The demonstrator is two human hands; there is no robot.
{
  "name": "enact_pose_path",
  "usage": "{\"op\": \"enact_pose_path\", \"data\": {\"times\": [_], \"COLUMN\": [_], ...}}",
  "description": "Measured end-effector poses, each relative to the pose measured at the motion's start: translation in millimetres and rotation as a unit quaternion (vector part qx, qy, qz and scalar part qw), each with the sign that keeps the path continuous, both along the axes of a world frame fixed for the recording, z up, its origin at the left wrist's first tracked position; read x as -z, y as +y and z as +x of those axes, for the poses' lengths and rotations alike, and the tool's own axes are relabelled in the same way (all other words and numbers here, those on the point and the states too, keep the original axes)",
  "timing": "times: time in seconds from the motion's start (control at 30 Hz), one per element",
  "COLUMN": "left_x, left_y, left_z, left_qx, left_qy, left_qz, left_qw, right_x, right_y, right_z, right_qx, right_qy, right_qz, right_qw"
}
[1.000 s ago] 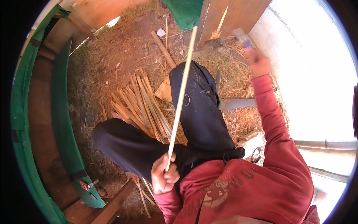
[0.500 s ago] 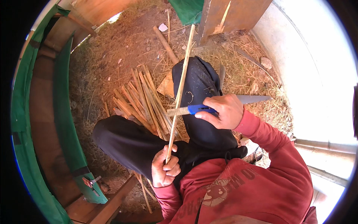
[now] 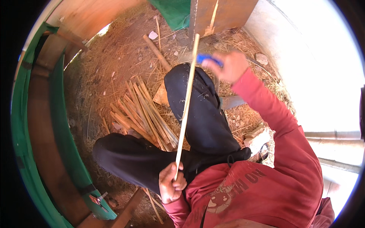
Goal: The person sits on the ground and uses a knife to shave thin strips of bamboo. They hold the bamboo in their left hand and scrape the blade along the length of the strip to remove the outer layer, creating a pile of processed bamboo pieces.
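Note:
My left hand (image 3: 172,183) is closed round the lower end of a thin, pale wooden stick (image 3: 186,104), close to my lap. The stick slants up and away over my raised right knee, its far end free. My right hand (image 3: 232,67), blurred by motion, grips a blue-handled utility knife (image 3: 208,60) beside the upper part of the stick. The knife's blade is smeared, and I cannot tell whether it touches the wood. Small curled shavings cling to my dark trousers (image 3: 201,95).
Left of my right leg lies a pile of split wooden strips (image 3: 144,114). A round pole (image 3: 157,52) rests beyond the knee. A grey saw blade (image 3: 232,102) lies right of the leg. A brown board (image 3: 224,17) stands ahead, a white wall (image 3: 304,57) to the right, green sheeting (image 3: 70,129) left.
My right hand has moved the knife away from me, from mid-stick to near the far end. The left hand keeps its grip, and the view has shifted slightly.

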State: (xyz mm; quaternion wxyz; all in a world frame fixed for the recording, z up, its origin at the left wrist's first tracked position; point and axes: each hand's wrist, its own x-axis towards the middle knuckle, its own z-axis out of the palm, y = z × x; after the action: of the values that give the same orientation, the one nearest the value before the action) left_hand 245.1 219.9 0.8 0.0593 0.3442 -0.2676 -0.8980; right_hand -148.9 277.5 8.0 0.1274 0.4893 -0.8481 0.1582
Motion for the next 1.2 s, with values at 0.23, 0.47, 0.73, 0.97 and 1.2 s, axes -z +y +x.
{"op": "enact_pose_path", "data": {"times": [0.23,0.47,0.73,0.97,1.2], "left_x": [9.3,-14.5,-13.3,-19.0,-19.0], "left_y": [12.8,-4.1,-9.6,-4.7,-7.9], "left_z": [53.5,-9.6,-31.6,-37.3,-35.7], "left_qx": [-0.018,-0.056,-0.042,-0.053,-0.046], "left_qy": [-0.003,0.049,0.068,0.101,0.096], "left_qz": [-0.006,0.02,0.03,0.086,0.121], "left_qw": [1.0,0.997,0.996,0.99,0.987], "right_x": [10.1,-21.5,-0.2,-3.7,-11.7], "right_y": [44.4,46.2,39.1,33.8,20.8], "right_z": [-208.3,4.1,120.8,119.6,97.8], "right_qx": [0.297,-0.036,-0.242,-0.257,-0.227], "right_qy": [-0.048,-0.266,-0.262,-0.203,-0.201], "right_qz": [-0.049,-0.165,-0.008,-0.019,-0.031], "right_qw": [0.952,0.949,0.934,0.945,0.952]}}
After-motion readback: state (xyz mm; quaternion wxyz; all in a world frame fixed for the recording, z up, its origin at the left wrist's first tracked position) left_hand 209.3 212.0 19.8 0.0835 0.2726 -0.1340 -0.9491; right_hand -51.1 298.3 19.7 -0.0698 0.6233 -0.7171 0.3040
